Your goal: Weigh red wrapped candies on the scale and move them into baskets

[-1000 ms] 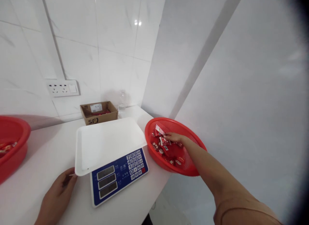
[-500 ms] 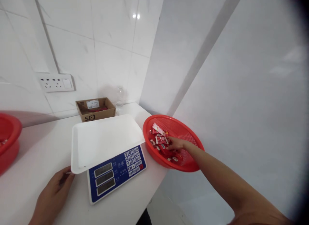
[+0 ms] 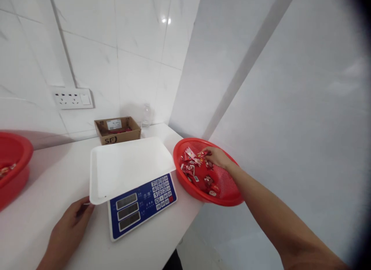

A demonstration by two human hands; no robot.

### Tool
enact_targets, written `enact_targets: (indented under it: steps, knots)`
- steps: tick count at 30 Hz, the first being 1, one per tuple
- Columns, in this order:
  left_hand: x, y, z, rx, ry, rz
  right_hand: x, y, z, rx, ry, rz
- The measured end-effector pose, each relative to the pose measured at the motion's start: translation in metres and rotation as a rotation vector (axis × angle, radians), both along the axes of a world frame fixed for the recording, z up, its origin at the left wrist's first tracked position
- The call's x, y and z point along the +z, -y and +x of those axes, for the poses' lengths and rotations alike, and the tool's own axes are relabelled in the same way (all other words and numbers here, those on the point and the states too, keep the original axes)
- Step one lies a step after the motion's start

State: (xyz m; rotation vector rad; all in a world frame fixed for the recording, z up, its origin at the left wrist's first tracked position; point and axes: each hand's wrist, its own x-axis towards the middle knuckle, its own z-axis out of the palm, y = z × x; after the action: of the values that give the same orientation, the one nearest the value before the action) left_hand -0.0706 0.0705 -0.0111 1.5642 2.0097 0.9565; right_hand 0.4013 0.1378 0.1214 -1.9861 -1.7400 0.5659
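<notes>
A blue electronic scale (image 3: 143, 202) with a white weighing tray (image 3: 127, 167) stands on the white counter. My left hand (image 3: 68, 233) rests on the counter with its fingertips against the tray's near left corner. To the right, a red mesh basket (image 3: 223, 185) overhanging the counter edge holds several small red sachets (image 3: 193, 167). My right hand (image 3: 216, 157) reaches into the basket's far side, fingers closed on a few red sachets.
A small open cardboard box (image 3: 117, 130) sits by the tiled wall behind the scale, a clear jar (image 3: 147, 116) beside it. A second red basin (image 3: 13, 161) with sachets is at the far left. A wall socket (image 3: 72, 98) is above the counter.
My right hand has moved from the near middle of the basket toward its far side, stirring the sachets. My left hand stays at the tray corner.
</notes>
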Motion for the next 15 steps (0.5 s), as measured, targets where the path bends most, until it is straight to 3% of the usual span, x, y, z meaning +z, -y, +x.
enact_targets:
  steps: [5, 10, 15]
  knots:
    - [-0.002, 0.001, 0.001, -0.035, 0.122, 0.001, 0.022, -0.013, -0.058, 0.120, -0.100, 0.176]
    - [0.003, 0.005, 0.005, -0.032, 0.135, 0.043, 0.020, -0.026, -0.135, 0.436, -0.013, 0.247]
    - [0.007, 0.007, 0.007, -0.037, 0.129, 0.058, 0.015, -0.035, -0.183, 0.509, 0.116, 0.188]
